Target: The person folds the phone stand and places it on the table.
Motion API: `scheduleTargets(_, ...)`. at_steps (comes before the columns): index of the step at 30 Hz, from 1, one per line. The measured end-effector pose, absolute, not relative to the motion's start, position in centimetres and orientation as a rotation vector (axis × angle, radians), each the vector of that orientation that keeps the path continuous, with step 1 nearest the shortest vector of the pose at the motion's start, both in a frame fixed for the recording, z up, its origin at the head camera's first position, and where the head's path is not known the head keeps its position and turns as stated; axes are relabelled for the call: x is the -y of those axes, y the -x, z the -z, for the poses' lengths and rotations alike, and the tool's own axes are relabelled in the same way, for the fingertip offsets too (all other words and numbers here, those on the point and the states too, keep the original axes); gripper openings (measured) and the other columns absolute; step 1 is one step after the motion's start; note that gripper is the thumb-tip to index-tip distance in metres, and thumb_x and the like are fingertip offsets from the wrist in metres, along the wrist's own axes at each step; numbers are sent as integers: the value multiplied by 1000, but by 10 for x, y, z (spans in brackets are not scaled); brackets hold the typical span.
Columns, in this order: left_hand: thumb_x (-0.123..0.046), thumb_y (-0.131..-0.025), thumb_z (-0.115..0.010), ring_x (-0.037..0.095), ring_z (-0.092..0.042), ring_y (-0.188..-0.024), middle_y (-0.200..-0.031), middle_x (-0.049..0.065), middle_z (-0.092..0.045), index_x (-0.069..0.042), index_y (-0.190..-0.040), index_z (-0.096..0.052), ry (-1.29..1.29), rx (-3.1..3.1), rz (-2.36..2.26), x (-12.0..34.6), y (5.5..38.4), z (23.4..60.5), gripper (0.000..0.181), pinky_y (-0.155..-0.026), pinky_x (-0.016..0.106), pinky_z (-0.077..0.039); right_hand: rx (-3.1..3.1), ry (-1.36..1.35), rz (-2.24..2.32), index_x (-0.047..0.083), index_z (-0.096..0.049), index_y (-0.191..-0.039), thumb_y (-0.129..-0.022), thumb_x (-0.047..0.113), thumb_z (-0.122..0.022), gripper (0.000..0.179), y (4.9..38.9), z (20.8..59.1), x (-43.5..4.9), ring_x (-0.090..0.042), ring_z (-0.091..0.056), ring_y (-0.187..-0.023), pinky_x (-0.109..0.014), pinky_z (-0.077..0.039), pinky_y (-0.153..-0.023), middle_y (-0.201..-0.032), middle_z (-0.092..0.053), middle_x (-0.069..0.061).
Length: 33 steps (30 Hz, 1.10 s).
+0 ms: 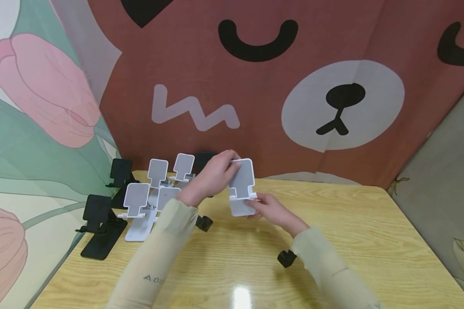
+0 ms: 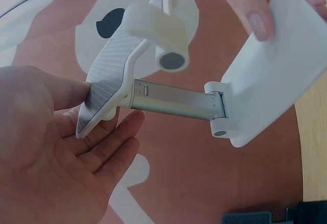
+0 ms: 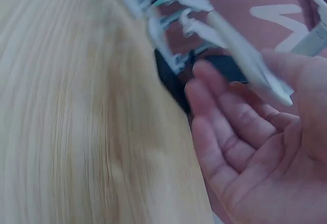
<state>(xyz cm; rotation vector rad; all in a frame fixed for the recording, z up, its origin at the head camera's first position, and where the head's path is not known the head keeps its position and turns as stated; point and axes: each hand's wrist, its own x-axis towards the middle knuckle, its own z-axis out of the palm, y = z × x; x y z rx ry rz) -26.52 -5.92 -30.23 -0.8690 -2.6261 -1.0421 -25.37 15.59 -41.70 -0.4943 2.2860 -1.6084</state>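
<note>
A white phone stand with a grey padded cradle is held up above the table between both hands. My left hand pinches the top edge of the cradle, thumb on the grey pad and fingers behind it. At the other end, my right hand grips the flat white base between thumb and fingers. A silver arm joins cradle and base at a hinge, as the left wrist view shows. In the right wrist view, the base is seen edge-on beside my right hand.
Several white phone stands are grouped on the wooden table at the left. Black stands are beside and behind them, along the table's left side. A printed bear cloth hangs behind the table.
</note>
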Motion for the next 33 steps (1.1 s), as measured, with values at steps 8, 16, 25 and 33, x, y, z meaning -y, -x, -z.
scheduleTargets(8,-19,-106,-56,16,-60,-86,-103,2,-63,-8,-108,-65,888,2577,1118,55,259,304,15,-75,33,-52,-2124,558,1739,-13,-53,-134,-105,17,-58,42,247,416,-154,-32,-70,-98,-58,-51,-91,-117,-69,-22)
scheduleTargets(16,-22,-100,-69,18,-64,-87,-106,0,-67,-11,-119,-63,849,2454,1403,53,256,307,23,-74,33,-55,-2109,573,1761,-5,-54,-139,-107,22,-57,42,242,414,-154,-28,-67,-107,-57,-49,-96,-125,-67,-18)
scheduleTargets(25,-31,-93,-77,16,-67,-94,-109,1,-67,-10,-121,-62,735,2442,1621,54,253,316,38,-81,36,-56,-2132,593,1774,-4,-51,-141,-108,28,-54,46,241,407,-153,-28,-67,-104,-47,-50,-96,-125,-66,-16)
scheduleTargets(33,-29,-94,-76,15,-69,-98,-111,2,-70,-11,-128,-64,736,2385,1660,53,252,324,41,-82,37,-57,-2142,589,1803,-8,-50,-138,-108,26,-53,46,243,402,-154,-29,-67,-100,-51,-50,-96,-121,-67,-18)
